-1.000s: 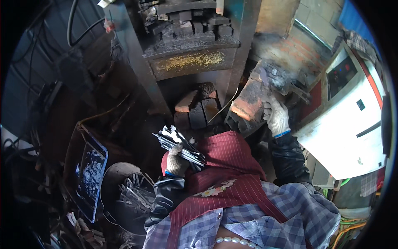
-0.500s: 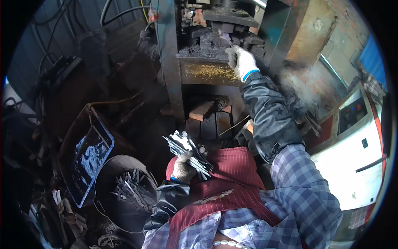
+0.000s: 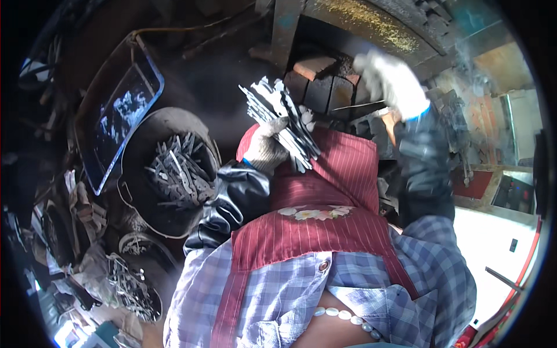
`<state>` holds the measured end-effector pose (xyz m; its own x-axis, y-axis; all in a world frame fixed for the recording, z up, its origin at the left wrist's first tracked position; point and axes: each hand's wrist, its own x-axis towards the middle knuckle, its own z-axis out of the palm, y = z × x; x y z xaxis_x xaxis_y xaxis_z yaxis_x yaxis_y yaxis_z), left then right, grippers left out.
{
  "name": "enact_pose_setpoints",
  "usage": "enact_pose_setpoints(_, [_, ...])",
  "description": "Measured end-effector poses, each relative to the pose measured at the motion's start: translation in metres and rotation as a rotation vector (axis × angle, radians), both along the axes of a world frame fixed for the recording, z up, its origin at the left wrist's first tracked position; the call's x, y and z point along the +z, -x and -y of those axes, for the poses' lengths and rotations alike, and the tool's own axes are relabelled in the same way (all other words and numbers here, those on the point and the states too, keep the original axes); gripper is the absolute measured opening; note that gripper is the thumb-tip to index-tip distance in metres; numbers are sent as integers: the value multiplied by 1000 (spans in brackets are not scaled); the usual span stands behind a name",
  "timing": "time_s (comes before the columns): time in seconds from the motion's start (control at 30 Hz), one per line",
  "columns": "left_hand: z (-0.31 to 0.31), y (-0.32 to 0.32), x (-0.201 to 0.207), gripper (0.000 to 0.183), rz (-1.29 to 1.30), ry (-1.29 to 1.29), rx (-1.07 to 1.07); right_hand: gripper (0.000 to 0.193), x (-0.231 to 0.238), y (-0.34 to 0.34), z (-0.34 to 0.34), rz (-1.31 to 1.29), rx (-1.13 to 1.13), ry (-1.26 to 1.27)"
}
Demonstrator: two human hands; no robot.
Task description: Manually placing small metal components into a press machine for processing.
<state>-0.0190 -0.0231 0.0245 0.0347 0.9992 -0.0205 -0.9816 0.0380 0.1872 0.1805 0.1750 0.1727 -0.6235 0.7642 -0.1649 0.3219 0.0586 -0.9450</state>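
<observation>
In its knitted white glove, my left hand (image 3: 267,145) is closed round a bundle of thin grey metal strips (image 3: 272,101), held over my lap on the dark red striped apron (image 3: 345,165). The strips fan out a little at their far ends. My right hand (image 3: 397,84), also in a white glove, is lifted to the right of some bricks (image 3: 319,93) beneath the machine frame. Motion smears its fingers, so I cannot make out their pose or anything in them.
Left of my lap stands a dark bucket (image 3: 165,116) with many metal strips (image 3: 183,171) inside. Beyond it leans a blue-rimmed panel (image 3: 156,84). A basket of metal scraps (image 3: 136,290) lies at lower left. A white cabinet (image 3: 487,249) stands at the right; the machine's beam (image 3: 365,20) crosses ahead.
My right hand has drawn back from the machine's sooty bed toward me. The view has tilted down, bringing more of the apron and bucket in. My left hand still grips the strips.
</observation>
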Motion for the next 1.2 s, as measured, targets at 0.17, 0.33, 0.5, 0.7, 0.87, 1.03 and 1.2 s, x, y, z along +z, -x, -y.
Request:
enact_pose_setpoints(0.17, [0, 0, 0, 53, 36, -8, 0, 33, -42, -13, 100, 168, 134, 332])
enact_pose_setpoints(0.33, [1, 0, 0, 58, 31, -9, -47, 30, -62, 1, 142, 133, 166, 287])
enact_pose_setpoints(0.5, [4, -1, 6, 56, -30, -32, -81, 26, -59, 4, 144, 232, 199, 126])
enact_pose_setpoints(0.7, [5, -2, 3, 55, -82, 50, -52, 32, -57, -19, 143, -103, 100, 736])
enact_pose_setpoints(0.87, [5, 0, -5, 54, -16, 81, -117, 34, -67, -49, 164, -260, -8, 678])
enact_pose_setpoints(1.03, [0, -3, -6, 59, -51, 85, -53, 28, -73, -114, 159, -372, -483, 384])
enact_pose_setpoints(1.2, [-1, -5, -5, 55, -48, 53, -34, 25, -74, -184, 148, -319, -1016, 224])
